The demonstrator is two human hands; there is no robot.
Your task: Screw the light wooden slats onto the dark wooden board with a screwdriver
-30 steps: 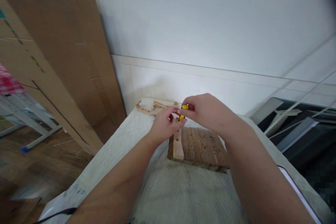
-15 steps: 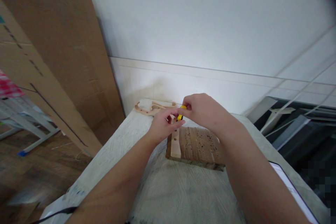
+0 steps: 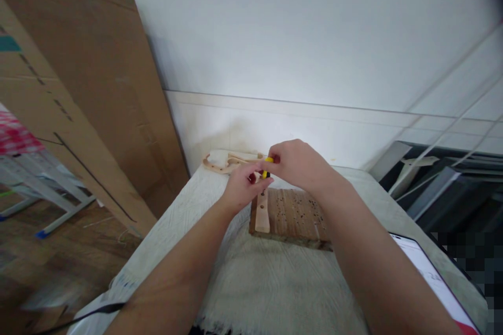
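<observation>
Jointly, left hand (image 3: pixel 240 194), right hand (image 3: pixel 299 166) on yellow knob (image 3: pixel 266 172) over pitted board (image 3: pixel 296 214)

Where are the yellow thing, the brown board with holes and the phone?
yellow tool (image 3: pixel 265 174): head view, yellow part between the fingers.
brown board (image 3: pixel 298 213): head view, middle of its holed top.
phone (image 3: pixel 419 272): head view, on its white screen.

It looks like a room in a home. Behind the right hand (image 3: pixel 298 165) is a white wall (image 3: pixel 294 36). Far left of the left hand (image 3: pixel 241 193), cardboard sheets (image 3: pixel 78 89) lean over a wooden floor (image 3: pixel 58 241).
</observation>
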